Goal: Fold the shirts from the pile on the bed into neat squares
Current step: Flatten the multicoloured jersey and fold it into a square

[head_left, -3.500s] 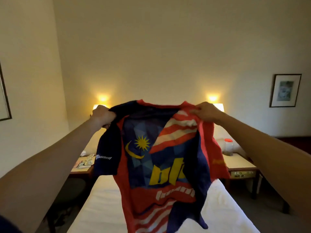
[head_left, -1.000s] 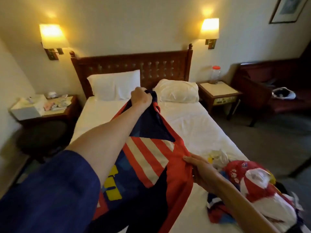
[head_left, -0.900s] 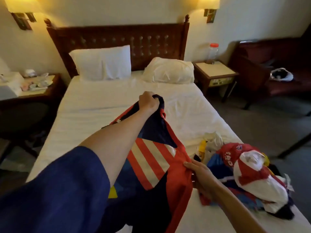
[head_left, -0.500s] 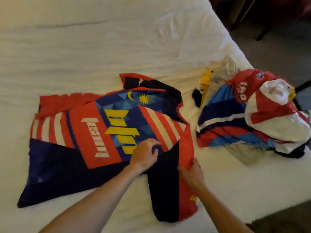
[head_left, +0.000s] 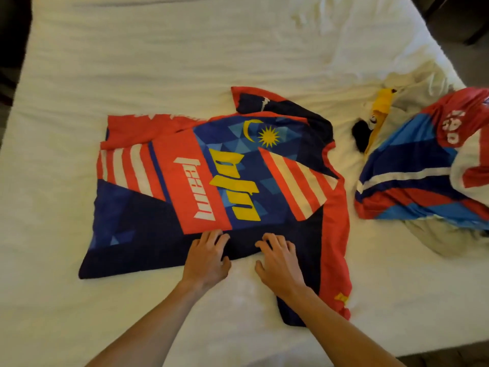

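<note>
Pressing hands on jersey

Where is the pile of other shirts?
In the head view, the pile of shirts sits crumpled at the right edge of the bed, just right of the spread-out red and blue shirt.

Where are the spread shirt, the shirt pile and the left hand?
spread shirt [head_left: 219, 181]: head view, on its printed chest.
shirt pile [head_left: 412, 181]: head view, on the blue top shirt.
left hand [head_left: 207, 256]: head view, on its back.
</note>
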A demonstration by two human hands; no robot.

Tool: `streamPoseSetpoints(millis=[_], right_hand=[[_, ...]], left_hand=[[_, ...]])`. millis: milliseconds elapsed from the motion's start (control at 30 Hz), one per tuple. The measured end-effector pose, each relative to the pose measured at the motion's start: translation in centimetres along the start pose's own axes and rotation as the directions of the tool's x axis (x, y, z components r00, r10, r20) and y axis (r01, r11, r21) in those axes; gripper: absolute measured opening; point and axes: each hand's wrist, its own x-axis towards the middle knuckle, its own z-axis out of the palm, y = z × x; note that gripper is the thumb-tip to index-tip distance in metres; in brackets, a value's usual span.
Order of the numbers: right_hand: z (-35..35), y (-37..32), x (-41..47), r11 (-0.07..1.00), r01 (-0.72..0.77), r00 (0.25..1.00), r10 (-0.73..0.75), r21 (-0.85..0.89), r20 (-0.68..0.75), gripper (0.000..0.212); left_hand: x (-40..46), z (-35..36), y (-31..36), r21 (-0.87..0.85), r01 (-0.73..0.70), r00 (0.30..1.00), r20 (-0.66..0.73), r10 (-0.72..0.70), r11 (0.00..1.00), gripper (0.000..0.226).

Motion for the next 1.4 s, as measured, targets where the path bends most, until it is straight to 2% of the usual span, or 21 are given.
streamPoseSetpoints(millis=[200, 267, 367, 500, 600, 667, 767, 833, 900, 967, 1067, 1133, 1200, 1233, 1300, 1400], right_hand=[[2.9, -4.0, 3.0, 0.964, 0.212, 0.976, -0.217, -0.157, -0.017, 0.051], [4.0, -4.7, 3.8, 0.952, 0.239, 0.969, -0.248, -0.191, -0.023, 0.051], [5.0, -5.1, 4.6, 0.953, 0.236, 0.968, -0.247, -0.188, -0.038, 0.047], [5.2, -5.9, 5.1, 0.956, 0.238, 0.961, -0.258, -0.173, -0.103, 0.034], [4.6, -7.0, 4.3, 0.959, 0.27, 0.945, -0.281, -0.089, -0.168, 0.005], [4.6, -8.0, 3.1, 0.953, 0.298, 0.935, -0.304, -0.06, -0.18, 0.019], [5.9, -8.6, 1.3, 0.942, 0.312, 0.944, -0.322, -0.125, -0.075, 0.019], [6.8, -8.6, 0.7, 0.946, 0.277, 0.959, -0.282, -0.167, -0.01, 0.039], [7.0, -8.5, 0.6, 0.963, 0.225, 0.971, -0.234, -0.149, -0.049, 0.044], [6.9, -8.4, 0.8, 0.978, 0.195, 0.971, -0.204, -0.077, -0.125, 0.039], [7.1, -8.0, 0.6, 0.94, 0.339, 0.933, -0.333, 0.022, -0.138, 0.028], [6.5, -7.6, 0.0, 0.91, 0.409, 0.912, -0.404, 0.074, -0.066, 0.037], [6.2, -6.9, -0.7, 0.938, 0.329, 0.944, -0.328, 0.112, -0.032, 0.049], [5.8, -6.3, -1.1, 0.964, 0.241, 0.97, -0.237, 0.116, -0.048, 0.053], [4.9, -4.9, -2.2, 0.991, 0.048, 0.989, -0.029, 0.125, -0.146, 0.052], [3.3, -1.3, -3.1, 0.967, -0.235, 0.919, 0.254, 0.099, -0.301, 0.048]], left_hand=[[-4.5, -0.5, -8.3, 0.136, 0.179, 0.982, 0.041, -0.186, 0.974, 0.066], [-6.2, -0.7, -11.5, 0.166, 0.25, 0.967, 0.014, -0.256, 0.954, 0.069], [-8.3, -1.1, -15.3, 0.164, 0.372, 0.928, -0.051, -0.369, 0.914, 0.061], [-9.2, -1.5, -17.7, 0.136, 0.352, 0.934, -0.111, -0.339, 0.926, 0.049], [-10.0, -2.3, -18.0, 0.082, 0.347, 0.933, -0.127, -0.335, 0.934, 0.045], [-11.9, -2.3, -18.1, 0.095, 0.34, 0.937, -0.115, -0.328, 0.936, 0.047], [-15.5, -1.4, -18.5, 0.148, 0.339, 0.94, -0.032, -0.338, 0.929, 0.056], [-16.3, -1.1, -18.9, 0.151, 0.385, 0.922, -0.011, -0.388, 0.911, 0.059], [-15.8, -1.2, -19.4, 0.166, 0.425, 0.904, -0.021, -0.427, 0.89, 0.058], [-15.6, -1.5, -19.6, 0.183, 0.444, 0.89, 0.02, -0.455, 0.877, 0.053], [-15.7, -1.5, -19.0, 0.174, 0.537, 0.825, 0.093, -0.557, 0.825, 0.052], [-15.0, -1.7, -16.8, 0.21, 0.588, 0.788, 0.069, -0.612, 0.781, 0.057], [-13.1, -1.8, -13.2, 0.23, 0.541, 0.817, 0.083, -0.571, 0.809, 0.071], [-11.8, -1.9, -11.0, 0.212, 0.472, 0.861, 0.096, -0.499, 0.856, 0.074], [-9.0, -1.6, -6.5, 0.136, 0.264, 0.955, 0.103, -0.279, 0.955, 0.067], [-4.7, -0.4, -0.3, 0.046, 0.023, 0.992, 0.121, -0.028, 0.999, 0.049]])
